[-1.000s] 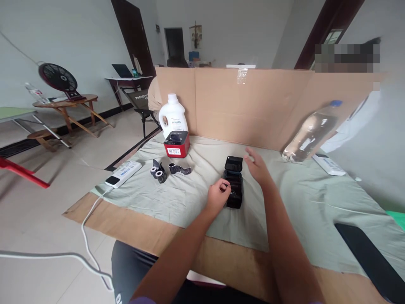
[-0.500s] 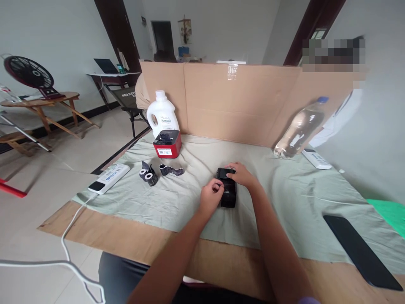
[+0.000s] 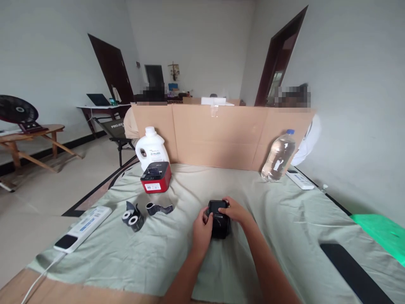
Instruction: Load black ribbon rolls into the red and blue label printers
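A small black box-shaped device (image 3: 220, 228), seemingly a label printer, lies on the cloth in front of me. Its near part is glossy, and my fingers cover some of its top. My left hand (image 3: 202, 228) grips the left side, thumb near the seam across the middle. From the right, my right hand (image 3: 236, 210) holds the far end, with a thumb over the top and fingers around the back right corner. To the left, a loose black label roll (image 3: 151, 208) trails a curled strip, and more dark rolls (image 3: 134, 220) sit beside it.
A red and black label printer (image 3: 158, 181) stands before a white jug (image 3: 153, 147). White power strips (image 3: 84, 228) lie left and back right. A tilted water bottle (image 3: 278, 158) leans by the cardboard screen (image 3: 215, 139). A black phone (image 3: 354, 272) lies right. People sit beyond the screen.
My view has tipped upward, so the table sits lower in the picture. My left fingers have gone from a pinch at the device's left edge to a grip along its side. My right hand stays on it.
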`<state>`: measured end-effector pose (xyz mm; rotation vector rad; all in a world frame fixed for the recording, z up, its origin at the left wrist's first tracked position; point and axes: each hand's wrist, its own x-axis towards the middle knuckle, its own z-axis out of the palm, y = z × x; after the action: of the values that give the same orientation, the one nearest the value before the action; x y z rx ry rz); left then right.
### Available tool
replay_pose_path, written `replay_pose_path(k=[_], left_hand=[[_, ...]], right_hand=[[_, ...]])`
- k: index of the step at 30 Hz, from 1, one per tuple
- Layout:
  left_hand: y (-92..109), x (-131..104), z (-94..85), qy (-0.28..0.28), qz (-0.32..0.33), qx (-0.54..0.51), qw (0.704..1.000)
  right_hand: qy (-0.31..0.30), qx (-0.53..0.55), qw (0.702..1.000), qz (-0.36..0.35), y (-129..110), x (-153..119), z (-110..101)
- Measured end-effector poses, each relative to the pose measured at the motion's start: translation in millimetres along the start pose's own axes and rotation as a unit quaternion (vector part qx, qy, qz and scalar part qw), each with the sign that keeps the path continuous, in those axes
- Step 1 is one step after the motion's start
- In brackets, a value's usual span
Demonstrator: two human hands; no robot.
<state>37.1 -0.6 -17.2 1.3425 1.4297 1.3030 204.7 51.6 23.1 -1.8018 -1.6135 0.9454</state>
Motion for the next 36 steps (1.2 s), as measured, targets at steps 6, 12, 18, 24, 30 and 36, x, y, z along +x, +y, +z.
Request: replay_pose_path(k=[6,12,18,24,30,36], left_hand=[[-4.6,1.7,-5.0,-0.014,0.039,0.064,0.997],[-5.6,1.5,-26.5,0.011,-0.080,0.058,0.995],[-8.3,12.5,-25.0,0.082,-0.084,0.041,0.992],[32.7,38.0,53.3,0.026,0.008,-0.013,1.000],[76.3,56.0,183.6,-0.072,0.039,0.000,0.997],[81.3,52.7,269.8,-0.139,0.037,0.014,0.989]], right_hand=[[-0.030,-0.093,0.993,0.072,-22.7,-21.8,-4.8],[0.012,-0.117,0.993,0.010,-62.2,-40.5,22.6],[0.012,-0.059,0.997,-0.052,-67.7,-30.4,21.5],[0.109,0.080,0.987,-0.088,-13.0,4.0,-44.0],[0.253,0.156,0.955,0.010,70.4,20.0,-127.3],[0.348,0.152,0.924,0.052,126.2,11.1,-160.3]])
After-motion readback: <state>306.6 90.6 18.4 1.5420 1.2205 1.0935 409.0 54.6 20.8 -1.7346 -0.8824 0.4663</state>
